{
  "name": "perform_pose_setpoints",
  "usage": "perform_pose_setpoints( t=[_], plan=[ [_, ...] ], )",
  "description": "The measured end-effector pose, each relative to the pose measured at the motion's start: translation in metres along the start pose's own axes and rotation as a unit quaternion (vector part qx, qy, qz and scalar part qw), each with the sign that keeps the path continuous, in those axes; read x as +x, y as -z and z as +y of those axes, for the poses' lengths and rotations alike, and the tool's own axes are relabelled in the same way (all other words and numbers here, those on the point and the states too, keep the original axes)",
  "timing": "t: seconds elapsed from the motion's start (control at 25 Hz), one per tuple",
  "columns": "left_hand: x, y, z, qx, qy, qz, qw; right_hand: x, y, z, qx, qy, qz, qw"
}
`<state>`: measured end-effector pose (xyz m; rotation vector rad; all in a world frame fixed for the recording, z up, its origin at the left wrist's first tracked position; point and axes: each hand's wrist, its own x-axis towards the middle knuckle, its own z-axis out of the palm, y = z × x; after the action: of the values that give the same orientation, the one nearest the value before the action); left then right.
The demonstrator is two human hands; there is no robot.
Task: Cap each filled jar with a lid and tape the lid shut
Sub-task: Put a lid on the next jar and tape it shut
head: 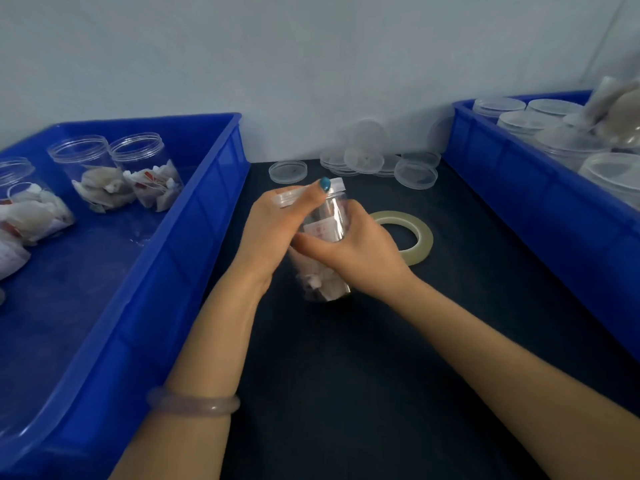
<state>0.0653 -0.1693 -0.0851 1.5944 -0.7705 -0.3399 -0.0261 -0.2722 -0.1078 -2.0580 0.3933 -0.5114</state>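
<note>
**Desk:** Where is the jar [329, 216], and who has it?

**Photographer:** Held tilted just above the dark table [381, 358], between the two blue bins. The left hand [273, 230] curls its fingers round the lid [289, 197]. The right hand [360, 251] wraps the jar's clear body.

**Desk:** How will it handle?

**Photographer:** Light, I judge: thin transparent plastic, pale packets and a red-printed slip filling the lower half. The smooth wall looks slippery and may flex under a hard squeeze. The firmest holds look like the ribbed lid rim and the body just below it, where the hands are now.

**Desk:** Tape?

**Photographer:** The tape roll [420, 237] lies flat beside the right hand. I cannot tell whether any strip is on the lid.

**Desk:** Progress?

**Photographer:** Open jars wait in the left bin [194, 209].
</note>
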Motion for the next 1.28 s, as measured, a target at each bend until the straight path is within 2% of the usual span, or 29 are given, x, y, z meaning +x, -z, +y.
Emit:
perform_pose_setpoints(
  t=[0.08,0.16,0.24,0.32,0.4,0.48,0.56,0.72,0.84,1.0,1.08,1.16,1.24,1.28],
  plan=[
    [-0.001,-0.007,-0.001,0.009,0.027,0.043,0.999,-0.002,-0.005,-0.001,-0.152,-0.029,0.061,0.986],
    [-0.001,-0.012,-0.003,0.013,0.033,0.065,0.997,-0.002,-0.005,-0.002,-0.205,-0.008,0.082,0.975],
    [-0.001,-0.008,-0.001,0.032,0.037,0.070,0.996,0.001,0.000,-0.001,-0.205,0.007,0.067,0.976],
    [0.000,0.001,0.003,0.019,0.047,0.047,0.998,0.005,0.009,0.003,-0.176,0.016,0.006,0.984],
    [-0.001,0.010,0.002,-0.012,0.013,0.010,1.000,0.007,0.018,0.005,-0.137,0.031,-0.061,0.988],
    [-0.005,0.011,0.004,0.003,-0.032,-0.029,0.999,0.008,0.022,0.006,-0.099,0.034,-0.092,0.990],
    [-0.008,0.006,0.005,0.036,-0.047,-0.005,0.998,0.005,0.016,0.005,-0.101,0.033,-0.071,0.992],
    [-0.008,-0.001,0.010,0.190,-0.006,0.129,0.973,-0.007,-0.013,-0.003,-0.203,0.054,0.058,0.976],
    [-0.009,0.000,0.012,0.207,0.003,0.133,0.969,-0.009,-0.019,-0.004,-0.219,0.056,0.073,0.971],
    [-0.005,0.004,0.005,0.161,-0.009,0.104,0.981,-0.007,-0.018,-0.002,-0.243,0.071,0.080,0.964],
    [-0.004,0.007,0.003,0.110,-0.019,0.072,0.991,-0.002,-0.007,-0.001,-0.190,0.055,0.020,0.980],
    [-0.005,0.011,0.003,0.052,-0.028,-0.012,0.998,0.007,0.011,0.006,-0.014,0.007,-0.127,0.992],
    [-0.005,0.014,0.001,-0.013,-0.035,-0.095,0.995,0.009,0.022,0.016,0.164,-0.030,-0.252,0.953],
    [-0.006,0.014,0.000,-0.039,-0.035,-0.111,0.992,0.009,0.023,0.020,0.218,-0.042,-0.283,0.933]
  ],
)
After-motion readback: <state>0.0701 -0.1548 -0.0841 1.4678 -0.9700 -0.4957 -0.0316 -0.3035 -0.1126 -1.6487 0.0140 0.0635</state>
